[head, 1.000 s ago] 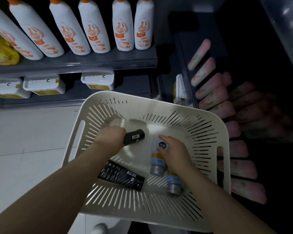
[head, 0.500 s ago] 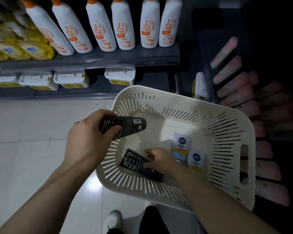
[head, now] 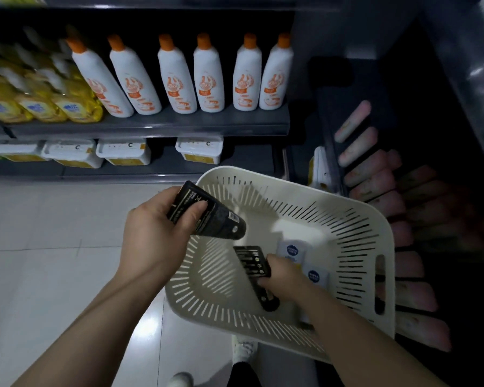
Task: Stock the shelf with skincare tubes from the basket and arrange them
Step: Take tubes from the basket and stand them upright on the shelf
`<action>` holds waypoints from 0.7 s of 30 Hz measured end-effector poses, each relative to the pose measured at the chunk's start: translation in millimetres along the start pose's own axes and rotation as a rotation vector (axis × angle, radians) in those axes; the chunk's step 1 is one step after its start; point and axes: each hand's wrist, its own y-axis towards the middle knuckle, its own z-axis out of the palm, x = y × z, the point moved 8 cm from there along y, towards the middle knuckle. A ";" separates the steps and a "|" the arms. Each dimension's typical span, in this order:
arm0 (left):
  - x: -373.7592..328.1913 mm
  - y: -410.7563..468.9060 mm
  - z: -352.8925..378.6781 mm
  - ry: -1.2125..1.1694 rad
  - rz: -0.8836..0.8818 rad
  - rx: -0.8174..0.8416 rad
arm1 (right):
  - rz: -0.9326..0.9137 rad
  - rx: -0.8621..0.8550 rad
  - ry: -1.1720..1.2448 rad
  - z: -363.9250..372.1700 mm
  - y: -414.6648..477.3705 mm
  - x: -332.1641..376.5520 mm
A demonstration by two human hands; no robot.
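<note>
Now black tubes [head: 221,222] in left hand [head: 157,230] and right hand [head: 284,277].

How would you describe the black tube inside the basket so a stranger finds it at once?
Find the cream slotted basket in front of the shelves. Inside it, the right hand grips a flat black tube with rows of pale print. The other black tube is in the left hand, over the rim; the two white tubes lying beside it carry blue logos.
</note>
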 end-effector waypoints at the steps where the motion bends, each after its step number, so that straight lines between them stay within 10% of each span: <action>1: -8.8 -0.2 -1.7 -0.020 0.007 -0.002 | 0.018 -0.065 0.080 -13.2 -8.9 -3.2; 21: -303.5 -138.9 -92.3 -0.538 0.550 0.455 | -0.115 -1.153 0.630 -179.6 -460.6 67.3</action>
